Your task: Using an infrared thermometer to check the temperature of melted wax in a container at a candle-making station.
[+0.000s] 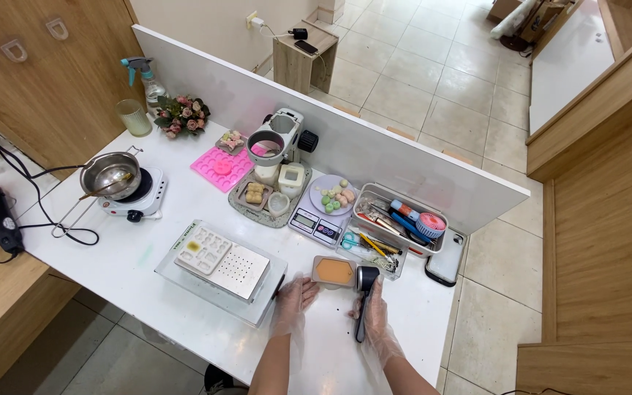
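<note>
Head view, hands: both hands wear thin clear gloves and rest low on the white tabletop (148,256).
Left hand (295,296): my fingers are loosely curled and their tips touch the near left corner of a small rectangular tray (334,271) that holds something orange-tan; I cannot tell if they pinch it or only touch it.
Right hand (371,311): it is closed around the dark handle of a black handheld tool (365,296), whose round head lies just beside the right edge of the tray.
Tray place: it sits on the tabletop in front of me, between my hands, near a small digital scale (314,225).
Left of my hands: a white mold with cavities and a perforated plate lie on a flat metal-coloured board (221,272).
Far left: a steel pot (110,174) stands on a small white hot plate (134,201), and a black tool with a cord (1,216) lies at the edge.
Back row: a pink silicone mold (221,167), a white press-like machine (276,145), a plate of small coloured pieces (334,195), a spray bottle (148,80), a bunch of flowers (182,115).
Right side: clear organizer boxes with tools (393,223), and a phone (445,260) lying beside them.
</note>
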